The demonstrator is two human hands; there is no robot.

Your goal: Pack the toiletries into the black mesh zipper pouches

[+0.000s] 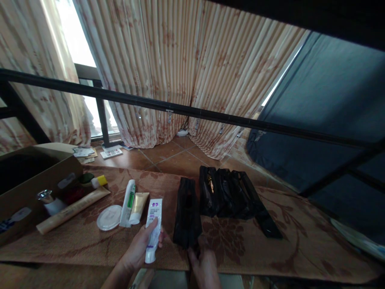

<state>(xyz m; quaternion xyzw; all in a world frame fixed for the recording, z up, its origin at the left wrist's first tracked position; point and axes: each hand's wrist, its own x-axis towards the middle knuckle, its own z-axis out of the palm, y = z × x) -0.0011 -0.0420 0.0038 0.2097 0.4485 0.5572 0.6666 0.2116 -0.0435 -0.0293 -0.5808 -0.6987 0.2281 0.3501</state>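
My left hand (141,247) is wrapped round a white tube with purple print (153,228), near the front edge of a brown patterned cloth (300,241). My right hand (204,265) pinches the near end of a black plastic pouch (187,216) lying on the cloth. Just left of the held tube lie a white and green tube (128,202), a gold tube (138,206) and a round clear lid (108,217).
Several more black pouches (231,192) lie in a row right of the pinched one. A cardboard box (30,180) stands at the left with a long tan tube (72,210) and small bottles beside it. A black rail (192,110) crosses in front of striped curtains.
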